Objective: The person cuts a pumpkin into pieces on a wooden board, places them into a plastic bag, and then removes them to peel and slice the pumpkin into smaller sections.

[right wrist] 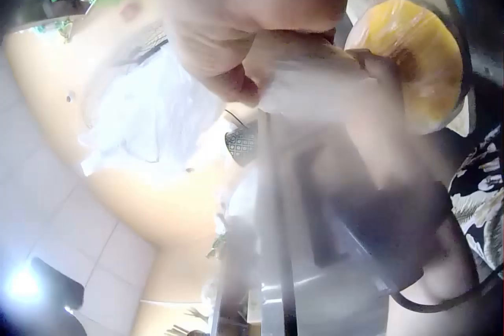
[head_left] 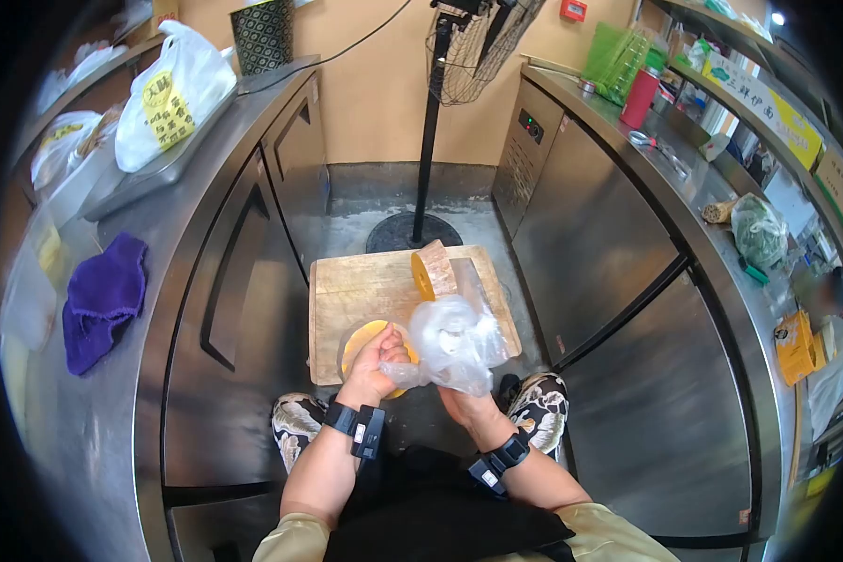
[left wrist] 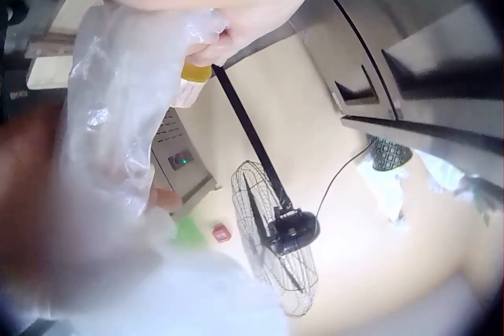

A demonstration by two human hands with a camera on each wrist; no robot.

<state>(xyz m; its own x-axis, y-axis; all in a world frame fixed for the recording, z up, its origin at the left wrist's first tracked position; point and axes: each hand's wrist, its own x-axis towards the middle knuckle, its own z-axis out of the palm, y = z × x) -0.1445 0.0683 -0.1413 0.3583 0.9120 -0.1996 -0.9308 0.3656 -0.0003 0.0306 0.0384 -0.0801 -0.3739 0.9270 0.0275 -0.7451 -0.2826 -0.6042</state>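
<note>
Clear, crumpled plastic film, bunched like a bag, is held up between both hands. My left hand has its fingers curled on one end, and in the left wrist view the film stretches away from that fist. My right hand grips the other side from below, partly hidden by the film in the head view. In the right wrist view its fingers are bent onto the plastic. A round, yellow cut pumpkin piece lies below the left hand. Another pumpkin piece with pale rind rests farther back on the wooden board.
The board lies low between steel cabinets. A black fan stand rises behind it. On the left counter are a purple cloth and a white bag. Scissors and a red bottle are on the right counter.
</note>
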